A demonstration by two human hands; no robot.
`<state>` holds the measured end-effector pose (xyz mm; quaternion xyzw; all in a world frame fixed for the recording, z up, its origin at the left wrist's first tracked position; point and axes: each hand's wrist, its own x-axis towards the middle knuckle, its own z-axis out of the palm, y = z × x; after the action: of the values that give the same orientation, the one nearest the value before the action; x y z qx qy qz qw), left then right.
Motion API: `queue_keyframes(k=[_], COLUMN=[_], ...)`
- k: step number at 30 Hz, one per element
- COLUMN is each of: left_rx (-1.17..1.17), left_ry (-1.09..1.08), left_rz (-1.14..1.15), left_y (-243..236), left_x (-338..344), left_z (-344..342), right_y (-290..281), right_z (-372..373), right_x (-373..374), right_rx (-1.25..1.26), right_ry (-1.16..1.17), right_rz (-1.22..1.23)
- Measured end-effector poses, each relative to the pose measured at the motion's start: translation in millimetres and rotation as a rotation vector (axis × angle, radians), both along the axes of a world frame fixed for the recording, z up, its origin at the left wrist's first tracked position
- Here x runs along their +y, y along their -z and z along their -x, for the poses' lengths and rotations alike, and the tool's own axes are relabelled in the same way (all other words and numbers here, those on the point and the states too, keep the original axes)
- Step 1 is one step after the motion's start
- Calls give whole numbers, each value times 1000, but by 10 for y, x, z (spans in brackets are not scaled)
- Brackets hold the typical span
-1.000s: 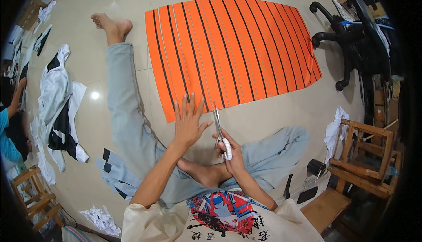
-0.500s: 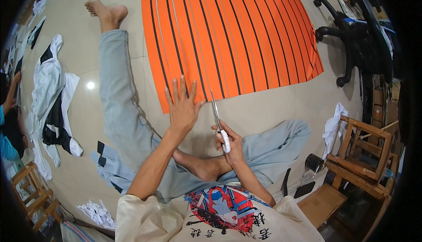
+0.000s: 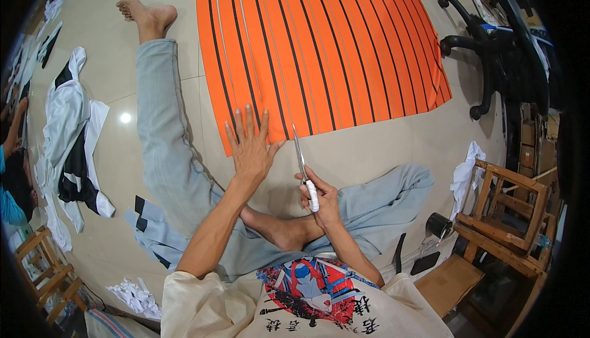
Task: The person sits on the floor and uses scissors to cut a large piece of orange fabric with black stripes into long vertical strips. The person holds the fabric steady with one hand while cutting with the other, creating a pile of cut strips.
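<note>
An orange sheet (image 3: 356, 61) with long black and thin grey stripes lies on the floor in front of me. My left hand (image 3: 251, 150) rests at its near-left edge, fingers spread over the sheet. Just right of it, my right hand (image 3: 322, 203) grips metal scissors (image 3: 312, 195) by handles wrapped in white. The long blades point away from me, their tips over the near edge of the sheet at a stripe; whether they are under or on top I cannot tell. My jeans-clad legs frame the floor below the sheet.
A black wheeled chair base (image 3: 482, 61) stands at right, above stacked wooden stools (image 3: 510, 221) and cardboard (image 3: 448, 282). White-and-black cloth (image 3: 83, 153) lies at left, grey cloth pieces (image 3: 150, 227) by my left leg. A co-worker's arm (image 3: 15, 129) shows at the far left.
The whole view has shifted, so the sheet and surroundings sit higher in the picture. My left hand has slid slightly farther onto the sheet. The scissors stay near the same stripe.
</note>
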<state>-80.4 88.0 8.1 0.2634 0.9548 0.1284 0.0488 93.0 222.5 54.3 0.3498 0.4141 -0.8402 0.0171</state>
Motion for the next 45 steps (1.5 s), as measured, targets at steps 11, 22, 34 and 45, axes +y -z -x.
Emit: queue_keyframes(k=[11, 22, 34, 45], left_rx=[-93, -68, -79, -59], left_ry=[-36, -14, 22, 24], left_rz=[-38, -64, -50, -47], left_y=[-26, 21, -6, 11], left_x=[-5, -43, -59, -106], left_z=[28, 43, 78, 4], right_y=[-2, 15, 70, 14], right_z=[301, 365, 564, 588], right_x=[5, -20, 58, 40], right_rx=[15, -1, 70, 29], right_ry=[73, 46, 81, 57], right_rz=[-31, -44, 6, 0])
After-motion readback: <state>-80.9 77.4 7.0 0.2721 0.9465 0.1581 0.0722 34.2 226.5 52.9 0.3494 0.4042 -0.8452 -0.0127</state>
